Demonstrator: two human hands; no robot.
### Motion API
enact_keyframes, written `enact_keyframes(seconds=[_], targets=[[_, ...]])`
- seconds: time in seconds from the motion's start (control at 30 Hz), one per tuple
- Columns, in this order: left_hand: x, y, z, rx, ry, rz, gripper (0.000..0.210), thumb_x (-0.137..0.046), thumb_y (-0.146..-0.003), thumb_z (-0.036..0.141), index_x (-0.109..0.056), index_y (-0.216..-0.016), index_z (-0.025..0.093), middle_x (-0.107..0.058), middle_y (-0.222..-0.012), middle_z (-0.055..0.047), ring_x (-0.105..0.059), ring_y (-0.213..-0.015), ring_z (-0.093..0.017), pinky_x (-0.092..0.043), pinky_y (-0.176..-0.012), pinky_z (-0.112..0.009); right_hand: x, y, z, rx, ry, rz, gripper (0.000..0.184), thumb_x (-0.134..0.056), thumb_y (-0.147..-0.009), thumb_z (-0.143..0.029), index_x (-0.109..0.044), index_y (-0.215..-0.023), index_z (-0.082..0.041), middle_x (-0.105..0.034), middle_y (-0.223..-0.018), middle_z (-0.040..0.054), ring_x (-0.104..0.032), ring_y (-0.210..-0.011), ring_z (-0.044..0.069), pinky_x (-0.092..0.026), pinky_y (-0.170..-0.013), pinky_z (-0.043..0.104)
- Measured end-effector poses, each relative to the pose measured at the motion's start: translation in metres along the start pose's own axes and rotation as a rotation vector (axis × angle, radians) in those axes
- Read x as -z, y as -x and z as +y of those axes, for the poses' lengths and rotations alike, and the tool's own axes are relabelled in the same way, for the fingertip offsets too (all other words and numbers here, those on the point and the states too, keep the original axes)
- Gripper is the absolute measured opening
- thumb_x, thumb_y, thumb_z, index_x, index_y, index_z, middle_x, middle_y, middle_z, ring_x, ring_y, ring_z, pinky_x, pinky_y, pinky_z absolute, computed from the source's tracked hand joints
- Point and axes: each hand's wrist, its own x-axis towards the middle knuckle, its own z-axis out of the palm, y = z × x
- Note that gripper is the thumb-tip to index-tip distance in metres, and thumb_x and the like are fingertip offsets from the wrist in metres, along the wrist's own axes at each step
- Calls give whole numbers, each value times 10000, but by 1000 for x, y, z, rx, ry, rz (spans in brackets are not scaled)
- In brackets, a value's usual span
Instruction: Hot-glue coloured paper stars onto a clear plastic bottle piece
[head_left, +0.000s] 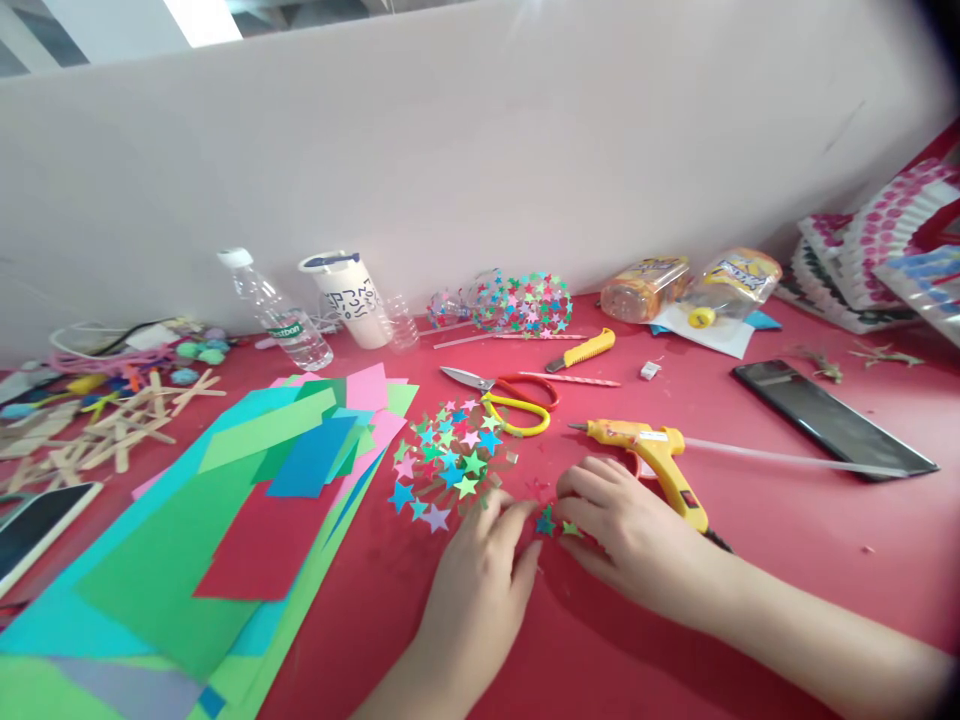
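Low over the table, my left hand has its thumb and forefinger apart, with nothing visible between them; its other fingertips are partly hidden. To its right my right hand bends its fingers around a small green star, thumb below. A blue star lies in the gap between both hands. Just beyond my left fingers is a cluster of coloured paper stars, apparently on clear plastic. A yellow glue gun rests on its side behind my right hand. Scissors with red and yellow handles lie beyond the stars.
Coloured paper sheets cover the left side, near wooden sticks. Along the wall stand a water bottle, a white cup and a star-covered bottle. A yellow cutter and a phone lie farther right.
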Motion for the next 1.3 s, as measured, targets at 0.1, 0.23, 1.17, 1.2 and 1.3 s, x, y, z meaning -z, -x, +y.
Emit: enact_keyframes(seconds=[0.1,0.23,1.17,1.2,1.3], targets=[[-2,0,2,31,-16,7,219,-469,-896,151,-579,-1083,186,-576,-1097,-102,-579,-1036,-265,-499,-873,-425,-9,-3,-5,25,38,14,84,-552,-890,-179,-635,-898,-178,-600,-899,62,-498,-835,225,-408,-745,373],[0,-1,7,52,4,-10,167,-461,-886,130,-582,-980,197,-574,-1043,-82,-582,-987,-246,-499,-835,-392,-19,-5,-5,62,71,56,83,-594,-854,-162,-626,-778,-174,-589,-822,63,-465,-791,228,-374,-706,373],[9,2,20,285,801,-71,283,-514,-894,388,-549,-723,166,-422,-638,44,-384,-597,-103,-315,-562,-226,2,3,-14,11,-167,291,136,-516,-863,-101,-597,-821,-202,-620,-845,56,-528,-774,201,-420,-725,363],[10,2,20,297,832,-85,307,-510,-895,412,-557,-720,164,-396,-606,53,-356,-562,-95,-298,-537,-223,2,4,-14,60,-84,299,144,-503,-881,-109,-605,-840,-202,-626,-847,59,-519,-763,204,-406,-731,378],[11,2,19,338,925,-128,318,-514,-892,444,-581,-762,162,-326,-549,79,-268,-491,-78,-240,-478,-216,4,6,-17,124,8,263,159,-479,-915,-127,-616,-884,-201,-638,-852,62,-516,-749,207,-392,-743,396]])
